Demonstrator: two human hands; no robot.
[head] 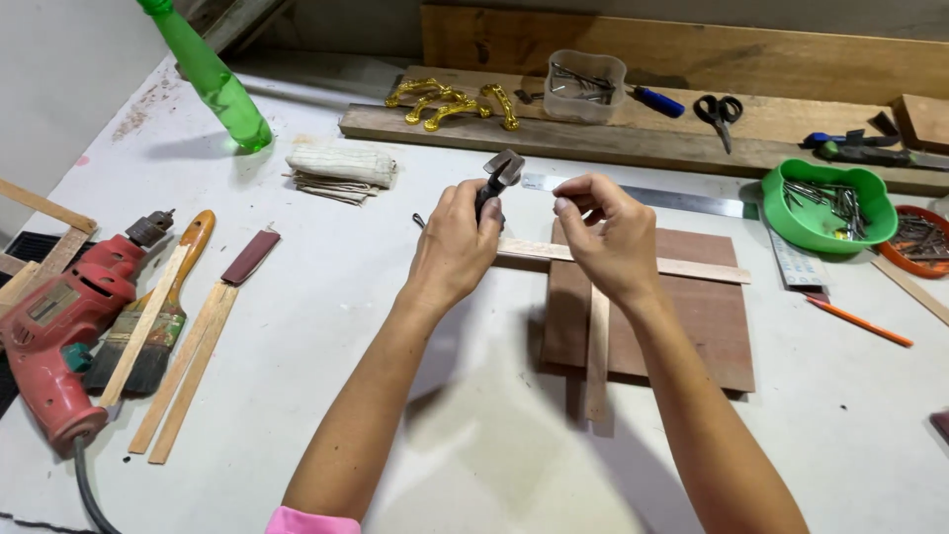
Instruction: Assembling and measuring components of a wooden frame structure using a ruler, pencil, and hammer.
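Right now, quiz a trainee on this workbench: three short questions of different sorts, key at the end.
1. True or false: the left hand grips a dark metal tool.
2. What lies under the crossed wooden strips? A) brown board B) steel ruler C) folded cloth
3. Fill in: the red drill lies at the table's ____ edge.

Key: 1 true; 2 A, the brown board; 3 left. The right hand has its fingertips pinched together above the strips.

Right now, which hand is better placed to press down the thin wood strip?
Probably the right hand: it hovers with pinched fingers over the wood strip, and I see nothing large in it. The left hand grips the pliers.
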